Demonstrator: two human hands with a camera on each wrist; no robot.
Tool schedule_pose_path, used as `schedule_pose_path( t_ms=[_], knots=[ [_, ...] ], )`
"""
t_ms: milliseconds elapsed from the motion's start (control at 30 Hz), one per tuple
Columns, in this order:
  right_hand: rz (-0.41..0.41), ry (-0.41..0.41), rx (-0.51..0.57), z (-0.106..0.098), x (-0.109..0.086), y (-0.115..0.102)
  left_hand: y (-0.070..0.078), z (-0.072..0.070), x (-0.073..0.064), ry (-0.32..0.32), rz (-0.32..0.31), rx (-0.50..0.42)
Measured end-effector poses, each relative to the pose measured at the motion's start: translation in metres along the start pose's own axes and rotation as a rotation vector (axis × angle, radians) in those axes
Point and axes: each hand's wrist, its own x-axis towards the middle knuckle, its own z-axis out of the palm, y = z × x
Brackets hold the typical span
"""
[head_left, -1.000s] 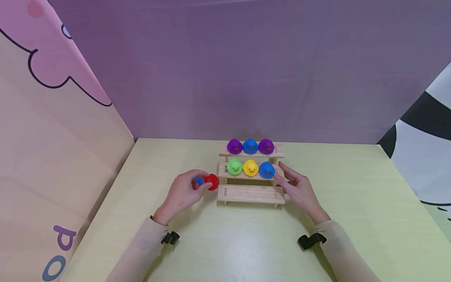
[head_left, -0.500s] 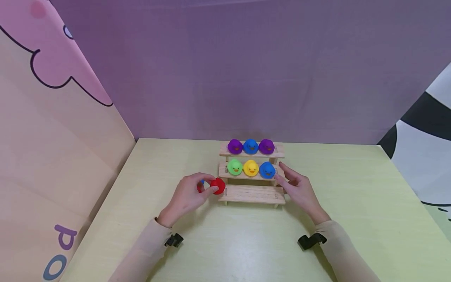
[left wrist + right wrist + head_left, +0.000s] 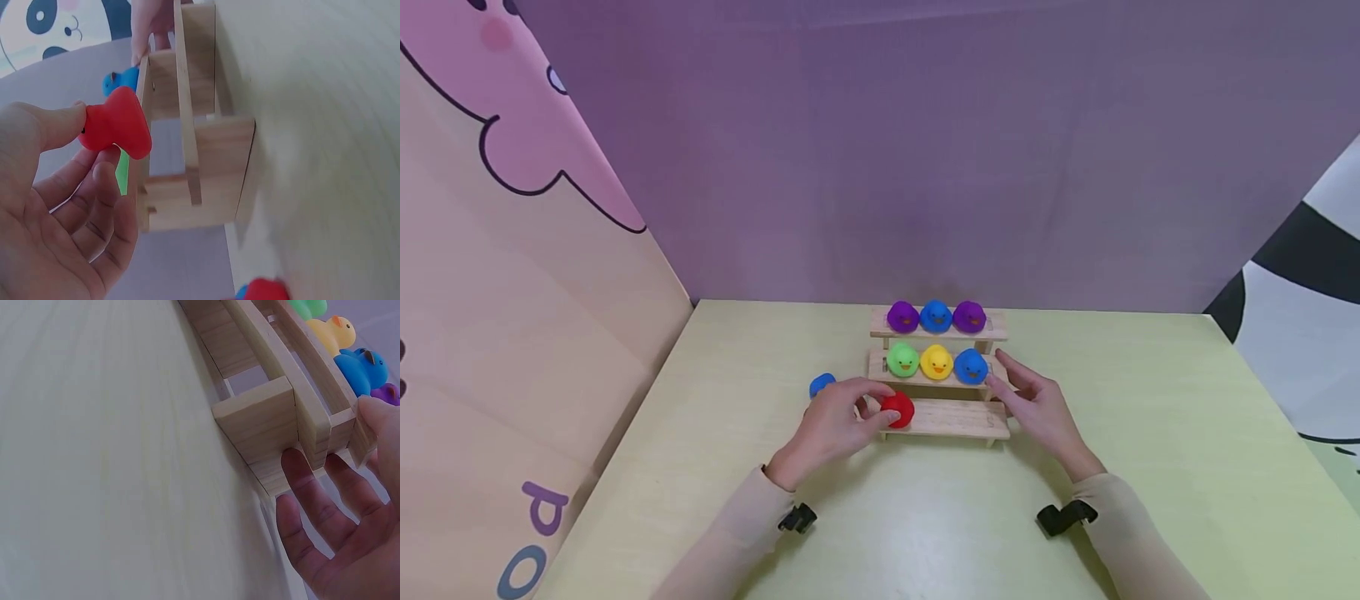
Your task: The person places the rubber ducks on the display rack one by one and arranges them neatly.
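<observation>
My left hand (image 3: pixel 837 419) pinches a red rubber duck (image 3: pixel 898 410) between thumb and fingertips, over the left end of the bottom step of a three-tier wooden display stand (image 3: pixel 962 418). In the left wrist view, the red duck (image 3: pixel 119 125) is close beside the stand's edge. My right hand (image 3: pixel 1039 408) holds the stand's right end, its thumb up by the blue duck (image 3: pixel 972 367) and its fingers against the side panel, as the right wrist view shows. A green duck (image 3: pixel 902 360) and a yellow duck (image 3: pixel 936 362) share that middle step.
On the top step sit two purple ducks (image 3: pixel 903 317) with a blue one (image 3: pixel 936 317) between them. Another blue duck (image 3: pixel 822 384) stands on the table behind my left hand, and a red one (image 3: pixel 267 289) shows near it in the left wrist view. A purple backdrop (image 3: pixel 880 167) rises behind the table.
My left hand has carried the red duck rightward, from beside the stand to over the bottom step's left end. More of the blue duck behind it shows now. My right hand stays put.
</observation>
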Motion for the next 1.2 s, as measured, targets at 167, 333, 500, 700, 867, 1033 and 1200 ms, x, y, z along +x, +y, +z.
schedule_pose_path(
  t_ms=[167,333,500,700,867,1033,1200],
  knots=[
    [0.007,-0.004,-0.002,0.000,0.000,0.002,0.008,0.012,0.005,-0.033,0.031,0.005],
    [0.006,-0.001,-0.005,0.000,0.000,0.003,0.015,0.024,0.012,-0.042,0.056,0.020],
    [0.002,0.001,0.000,0.002,0.000,0.006,0.024,0.035,0.018,-0.055,0.066,0.025],
    [-0.003,-0.006,0.010,0.002,0.001,0.006,0.033,0.047,0.026,-0.044,0.101,0.069],
    [-0.003,-0.013,0.014,0.003,0.002,0.006,0.040,0.055,0.031,-0.042,0.118,0.095],
    [-0.004,-0.013,0.013,0.003,0.001,0.005,0.044,0.063,0.033,-0.027,0.139,0.124],
    [-0.005,-0.008,0.017,0.001,0.001,0.003,0.047,0.070,0.037,-0.022,0.144,0.129]
  ],
)
